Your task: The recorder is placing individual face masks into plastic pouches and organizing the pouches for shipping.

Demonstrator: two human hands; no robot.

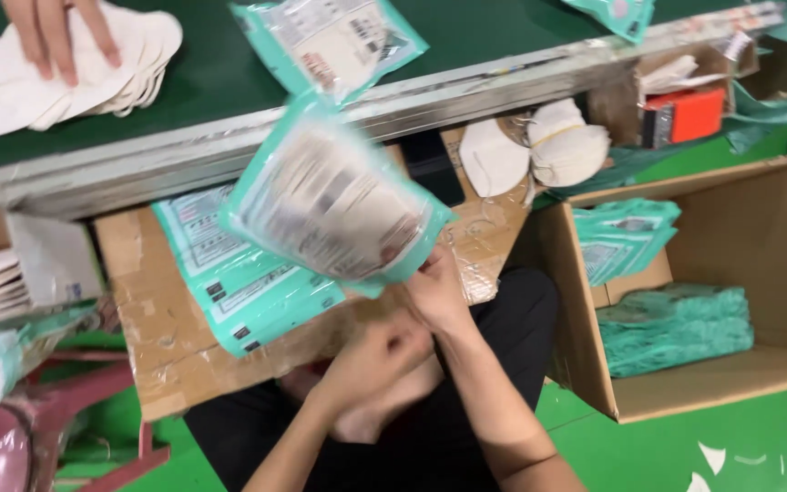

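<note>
The right hand (pixel 434 292) is pinching the lower corner of a teal pouch (pixel 334 205) between its fingertips, tilting it above a cardboard sheet (pixel 152 337) on the lap. The left hand (pixel 371 360) is curling its fingers into a loose fist just below, touching the right wrist. Flat pouches (pixel 239 282) are lying on the sheet. A box (pixel 730 301) is holding more pouches. Another person's hand (pixel 56 32) is pressing on white masks (pixel 75 73) on the green belt (pixel 220 68).

Bare forearms without sleeves, and black trousers (pixel 448 437) on the lap.
</note>
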